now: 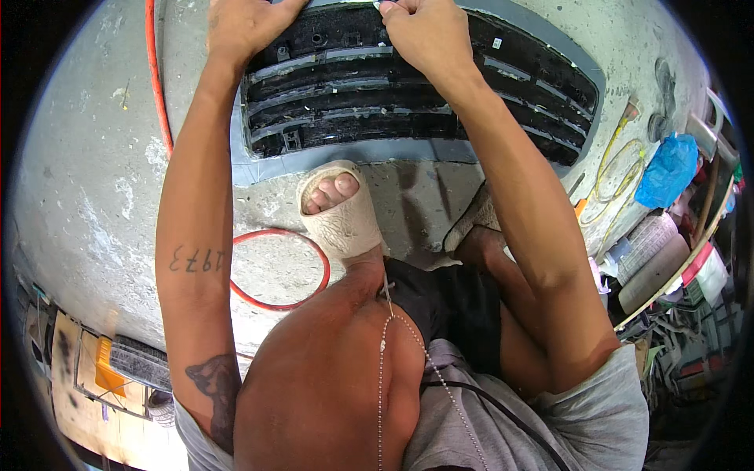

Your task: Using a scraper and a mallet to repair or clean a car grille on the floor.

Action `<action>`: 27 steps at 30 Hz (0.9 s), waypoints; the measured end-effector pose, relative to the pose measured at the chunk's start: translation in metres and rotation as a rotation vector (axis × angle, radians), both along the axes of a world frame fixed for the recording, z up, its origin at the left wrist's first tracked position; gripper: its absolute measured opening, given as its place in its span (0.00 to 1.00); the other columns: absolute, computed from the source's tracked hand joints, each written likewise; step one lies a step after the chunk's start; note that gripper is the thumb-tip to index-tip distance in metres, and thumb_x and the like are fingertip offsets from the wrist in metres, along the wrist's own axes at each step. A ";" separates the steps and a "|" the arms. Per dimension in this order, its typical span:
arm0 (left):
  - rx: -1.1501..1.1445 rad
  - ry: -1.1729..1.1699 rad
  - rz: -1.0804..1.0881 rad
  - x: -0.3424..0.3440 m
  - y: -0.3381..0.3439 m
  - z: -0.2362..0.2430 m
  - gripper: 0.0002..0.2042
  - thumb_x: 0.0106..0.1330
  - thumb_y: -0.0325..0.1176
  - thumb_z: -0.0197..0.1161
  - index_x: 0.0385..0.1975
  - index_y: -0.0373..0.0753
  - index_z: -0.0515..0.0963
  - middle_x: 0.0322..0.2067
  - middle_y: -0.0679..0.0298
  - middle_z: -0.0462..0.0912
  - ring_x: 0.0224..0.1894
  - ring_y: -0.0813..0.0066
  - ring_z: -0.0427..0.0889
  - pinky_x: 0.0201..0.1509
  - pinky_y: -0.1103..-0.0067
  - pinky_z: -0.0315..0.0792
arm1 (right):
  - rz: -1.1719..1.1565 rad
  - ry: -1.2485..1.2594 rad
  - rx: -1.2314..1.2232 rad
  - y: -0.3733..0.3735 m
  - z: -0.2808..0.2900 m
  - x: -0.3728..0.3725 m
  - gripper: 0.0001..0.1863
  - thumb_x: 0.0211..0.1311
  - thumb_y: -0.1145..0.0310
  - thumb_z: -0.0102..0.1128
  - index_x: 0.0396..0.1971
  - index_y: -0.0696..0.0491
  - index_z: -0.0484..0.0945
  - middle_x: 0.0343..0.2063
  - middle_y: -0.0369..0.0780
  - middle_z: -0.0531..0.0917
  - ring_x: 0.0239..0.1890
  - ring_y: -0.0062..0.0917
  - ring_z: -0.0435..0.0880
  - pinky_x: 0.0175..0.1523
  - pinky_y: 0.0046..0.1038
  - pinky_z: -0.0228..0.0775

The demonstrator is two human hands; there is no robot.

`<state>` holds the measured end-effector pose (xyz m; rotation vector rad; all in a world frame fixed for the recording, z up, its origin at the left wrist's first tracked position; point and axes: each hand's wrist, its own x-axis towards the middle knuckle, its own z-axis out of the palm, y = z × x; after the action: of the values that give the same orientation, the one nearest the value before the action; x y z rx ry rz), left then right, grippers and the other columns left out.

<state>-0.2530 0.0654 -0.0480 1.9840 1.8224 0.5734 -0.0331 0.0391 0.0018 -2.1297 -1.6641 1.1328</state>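
A black slatted vehicle grille [353, 102] lies on the floor in front of me, with grey sheeting [353, 155] around its border. At its far left edge is my left hand [245, 30], thumb pointing right; the picture's upper rim cuts off its fingers, so their grip is hidden. My right hand [428, 33] is over the far middle of the grille, thumb and fingers pinched together. A small whitish bit shows at those fingertips, too little of it to name. Pale strips of residue run along the slats.
A red hose [157, 86] runs along the floor at left and loops [326, 271] by my sandalled foot [339, 206]. On the right lie a yellow cord [605, 177], a blue plastic bag [667, 170] and a cluttered round container [683, 263]. A wooden board [86, 392] is at lower left.
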 end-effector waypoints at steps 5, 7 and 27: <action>0.004 0.063 0.014 0.005 -0.003 -0.001 0.25 0.59 0.54 0.70 0.18 0.34 0.77 0.28 0.48 0.79 0.35 0.47 0.78 0.41 0.59 0.69 | -0.079 -0.083 0.068 -0.007 -0.003 -0.014 0.16 0.65 0.63 0.63 0.27 0.62 0.84 0.28 0.57 0.84 0.36 0.55 0.85 0.45 0.47 0.75; 0.049 0.131 -0.012 0.006 -0.005 -0.003 0.25 0.60 0.54 0.69 0.19 0.35 0.77 0.30 0.49 0.79 0.37 0.47 0.78 0.44 0.59 0.67 | -0.046 -0.104 0.172 -0.009 -0.007 -0.016 0.15 0.65 0.65 0.63 0.26 0.63 0.84 0.27 0.57 0.84 0.36 0.56 0.85 0.45 0.48 0.75; -0.068 -0.024 0.049 -0.007 0.002 -0.014 0.21 0.67 0.47 0.60 0.27 0.31 0.82 0.37 0.41 0.82 0.43 0.41 0.81 0.47 0.58 0.72 | -0.303 0.314 0.264 0.000 -0.008 0.012 0.19 0.72 0.61 0.56 0.27 0.61 0.83 0.23 0.43 0.85 0.27 0.27 0.81 0.38 0.34 0.73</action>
<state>-0.2601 0.0670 -0.0623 1.8848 1.8555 0.5405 -0.0210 0.0393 -0.0065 -1.8479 -1.2275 1.0265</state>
